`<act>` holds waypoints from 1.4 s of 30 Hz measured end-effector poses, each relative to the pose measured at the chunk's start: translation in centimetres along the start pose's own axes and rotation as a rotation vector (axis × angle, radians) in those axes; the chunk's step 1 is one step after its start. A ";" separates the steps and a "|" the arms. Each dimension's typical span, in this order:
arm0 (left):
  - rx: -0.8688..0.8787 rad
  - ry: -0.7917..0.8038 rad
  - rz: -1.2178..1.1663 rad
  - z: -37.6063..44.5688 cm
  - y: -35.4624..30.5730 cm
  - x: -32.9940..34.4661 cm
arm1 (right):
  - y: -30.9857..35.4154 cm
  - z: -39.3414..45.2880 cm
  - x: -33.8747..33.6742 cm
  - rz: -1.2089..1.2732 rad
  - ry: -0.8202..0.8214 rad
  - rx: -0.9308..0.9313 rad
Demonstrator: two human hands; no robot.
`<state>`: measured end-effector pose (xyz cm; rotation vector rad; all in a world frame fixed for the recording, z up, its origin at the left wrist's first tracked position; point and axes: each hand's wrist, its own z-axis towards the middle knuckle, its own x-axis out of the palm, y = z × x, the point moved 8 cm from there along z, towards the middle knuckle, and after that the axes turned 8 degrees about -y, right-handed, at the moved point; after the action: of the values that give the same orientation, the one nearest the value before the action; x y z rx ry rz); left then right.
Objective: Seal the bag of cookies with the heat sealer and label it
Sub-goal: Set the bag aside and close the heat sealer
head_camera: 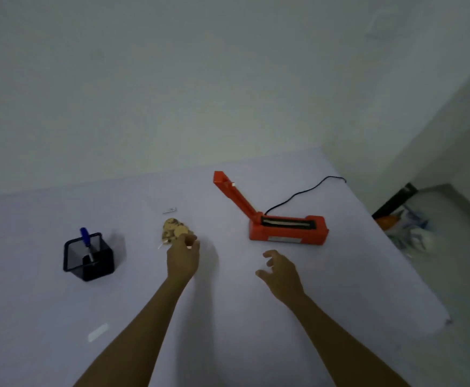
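Two hands: both reach out over the white tabletop (256, 344), bare forearms coming in from the near edge.
Left hand: the left hand (183, 259) has its fingers (192, 243) curled onto the near edge of the bag of cookies (175, 231); whether they actually pinch the clear plastic is too blurred to tell.
Right hand: the right hand (280, 270) hovers with fingers spread and loosely bent, holding nothing.
Bag of cookies: lying flat just beyond the left fingertips, round tan biscuits showing through.
Heat sealer: the orange heat sealer (287, 227) sits beyond the right fingers, apart from them, its lid arm lifted and tilted away toward the left; a black cord (303, 191) trails off behind it.
Pen holder: a black mesh pen holder (88, 258) stands well to the left of the left fingers, with a blue pen (86, 241) upright inside.
Small label: a pale label strip (98, 332) lies nearer than the left fingers, off to their left.
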<state>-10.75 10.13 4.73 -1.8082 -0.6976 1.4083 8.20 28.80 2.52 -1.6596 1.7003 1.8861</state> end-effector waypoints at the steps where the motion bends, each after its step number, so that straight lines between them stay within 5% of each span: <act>1: 0.023 0.017 -0.015 -0.3 -1.0 0.6 | -1.1 0.4 -2.5 -0.006 -0.056 0.009; 5: 0.088 0.070 -0.035 -0.5 -5.8 2.8 | -3.8 3.5 -11.7 0.009 -0.238 -0.049; 8: 0.095 0.099 -0.016 0.1 -8.5 4.9 | -5.6 7.4 -15.2 -0.081 -0.217 -0.059; 16: 0.034 0.065 -0.092 -0.2 -9.4 10.0 | -7.6 13.7 -13.4 -0.293 0.091 -0.197; 25: 0.159 -0.060 -0.158 -2.7 -12.0 12.8 | -8.9 15.3 -13.1 -0.040 0.098 -0.262; 30: 0.458 -0.037 0.165 -4.4 -14.1 16.8 | -9.9 16.3 -12.8 0.034 0.134 -0.209; 42: 0.539 0.133 0.543 -4.2 -10.5 19.8 | -10.8 17.3 -12.4 0.121 0.144 -0.223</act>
<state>-1.49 30.81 2.49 -1.6790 0.2605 1.5951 9.71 52.57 0.96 -1.8524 1.7329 2.1286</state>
